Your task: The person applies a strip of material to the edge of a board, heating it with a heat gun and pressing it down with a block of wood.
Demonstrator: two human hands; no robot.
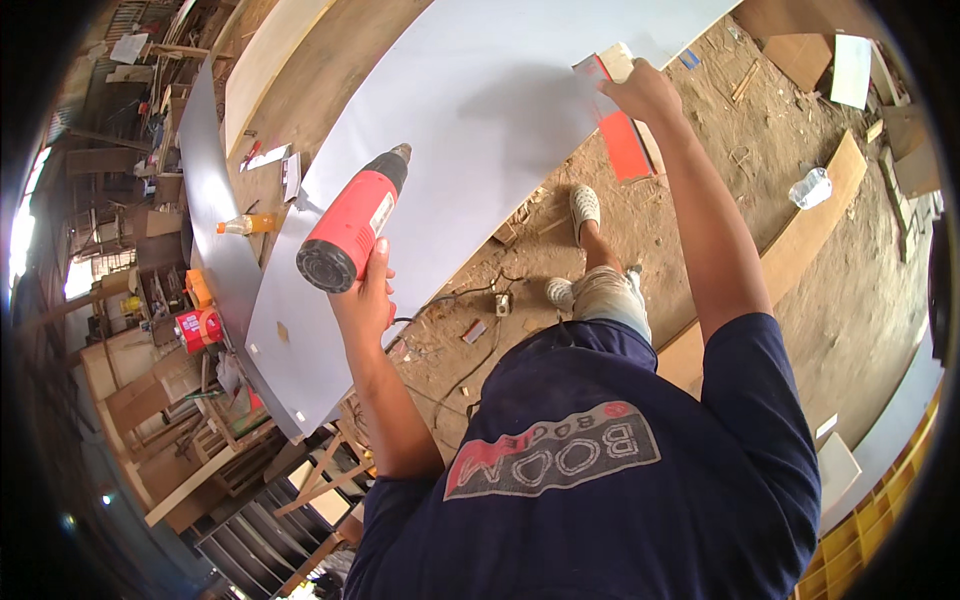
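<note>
My left hand [366, 302] is wrapped round the handle of a red-and-black heat gun [358, 222]. Its metal nozzle points up and away over a long pale grey-white panel [440, 160]. At the far right edge of that panel, my right hand [648, 95] is closed on a flat red-and-beige piece [626, 148] with a dark edge. Blur and my fingers partly hide the piece, so I cannot tell its exact kind. A soft shadow falls on the panel beside it.
A bottle of orange liquid [246, 224] lies left of the panel. A cable [462, 292] runs across the dirt floor past a socket [503, 303]. Right of me are a long wooden board [815, 205] and a clear plastic bottle [810, 188]. Wood scraps [190, 420] pile up at left.
</note>
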